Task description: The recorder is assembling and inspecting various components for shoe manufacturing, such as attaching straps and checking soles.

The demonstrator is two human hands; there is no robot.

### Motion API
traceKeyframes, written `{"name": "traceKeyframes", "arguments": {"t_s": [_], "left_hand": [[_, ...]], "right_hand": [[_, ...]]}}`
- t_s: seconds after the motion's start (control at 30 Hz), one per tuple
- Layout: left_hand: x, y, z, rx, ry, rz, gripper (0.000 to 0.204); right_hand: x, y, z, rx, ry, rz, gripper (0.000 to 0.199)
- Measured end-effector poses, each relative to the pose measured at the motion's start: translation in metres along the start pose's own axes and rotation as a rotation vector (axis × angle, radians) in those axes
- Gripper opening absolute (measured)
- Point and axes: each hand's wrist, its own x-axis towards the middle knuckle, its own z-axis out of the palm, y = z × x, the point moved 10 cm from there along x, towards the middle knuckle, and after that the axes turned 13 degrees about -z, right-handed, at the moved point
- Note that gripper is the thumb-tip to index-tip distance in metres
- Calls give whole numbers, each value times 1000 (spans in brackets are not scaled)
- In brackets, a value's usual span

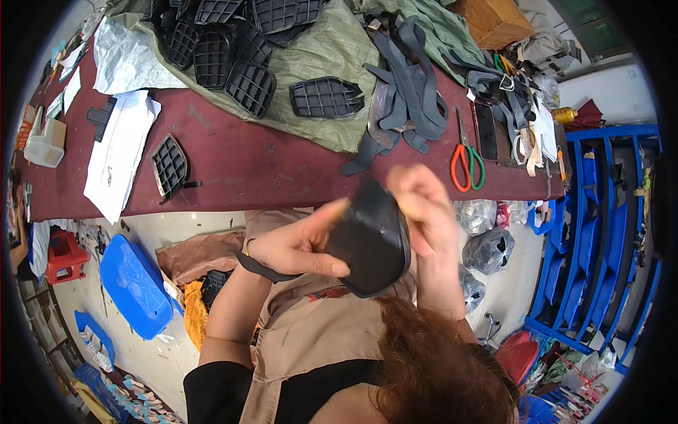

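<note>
In front of my chest, I hold a smooth black curved pad (371,237) tilted between both hands. My left hand (300,244) grips its left side, thumb lying across the face. A dark strap (268,271) trails from the pad under my left wrist. Along the pad's upper right edge, my right hand (424,212) has its fingers curled, slightly smeared by motion. What lies under these fingertips is hidden. Beyond the hands, several dark grey straps (406,85) lie heaped on the table. To their right are scissors (466,159) with red and green handles.
A maroon-covered table (240,166) spans ahead, bearing a green woven sheet (311,131) piled with black gridded pads (251,85). One gridded pad (170,166) lies apart near white papers (123,152). A blue rack (600,240) stands right; a blue plastic bin (134,286) is on the floor left.
</note>
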Motion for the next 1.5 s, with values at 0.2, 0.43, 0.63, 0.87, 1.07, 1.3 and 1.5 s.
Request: {"name": "traceKeyframes", "arguments": {"t_s": [0.2, 0.43, 0.63, 0.87, 1.07, 1.3, 1.5], "left_hand": [[-8, 58, -31, 268, 637, 354, 65], [-13, 61, -63, -218, 753, 491, 97], [-29, 67, -10, 748, 877, 855, 53], [-51, 91, -32, 359, 979, 894, 20], [-43, 97, -45, 150, 1039, 723, 13], [-43, 114, -46, 462, 1166, 772, 14], [-40, 111, -52, 540, 1192, 682, 14]], "right_hand": [[-2, 12, -10, 252, 76, -104, 76], [12, -43, 18, -130, 123, -349, 76], [15, -19, -7, 16, 226, -163, 52], [10, 2, -12, 130, 280, -36, 45], [-1, 15, -4, 88, 261, 50, 44], [-10, 18, 4, -17, 157, 90, 52], [-10, 18, 14, 50, 99, 138, 51]]}}
